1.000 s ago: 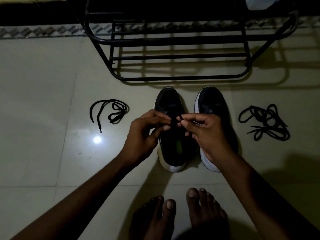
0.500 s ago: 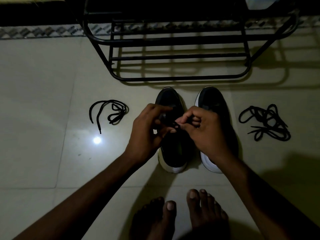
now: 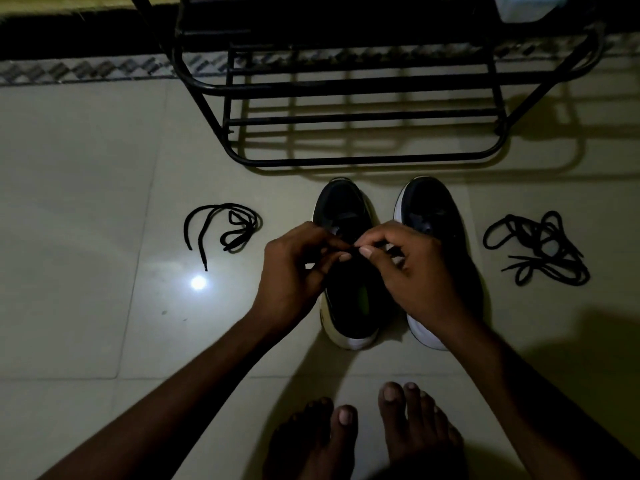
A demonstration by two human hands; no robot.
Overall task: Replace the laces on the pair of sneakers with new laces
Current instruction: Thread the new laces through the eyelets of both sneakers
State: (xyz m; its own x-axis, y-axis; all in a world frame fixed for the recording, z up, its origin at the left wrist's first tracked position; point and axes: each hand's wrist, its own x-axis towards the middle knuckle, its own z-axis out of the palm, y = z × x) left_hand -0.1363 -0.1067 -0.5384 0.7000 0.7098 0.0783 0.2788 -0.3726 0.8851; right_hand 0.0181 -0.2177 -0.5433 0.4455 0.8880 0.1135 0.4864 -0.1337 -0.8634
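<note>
Two black sneakers with white soles stand side by side on the tiled floor, toes pointing away from me: the left sneaker (image 3: pixel 346 209) and the right sneaker (image 3: pixel 433 206). Above the left sneaker's lacing area, my left hand (image 3: pixel 294 268) and my right hand (image 3: pixel 412 268) meet and pinch a thin black lace (image 3: pixel 351 250) between fingertips and thumbs. Most of that lace is hidden by my fingers. A single black lace (image 3: pixel 225 226) lies loose on the floor to the left. A tangled bundle of black laces (image 3: pixel 536 247) lies to the right of the sneakers.
A black metal shoe rack (image 3: pixel 363 116) stands just beyond the sneakers' toes. My bare feet (image 3: pixel 367 431) rest on the floor near the bottom edge. A bright light reflection (image 3: pixel 198 283) shines on the tile to the left. The scene is dim.
Both hands stayed over the left sneaker. The fingers shifted slightly while working the lace; the fingertips now meet a little higher than half a second ago. Floor laces unchanged.
</note>
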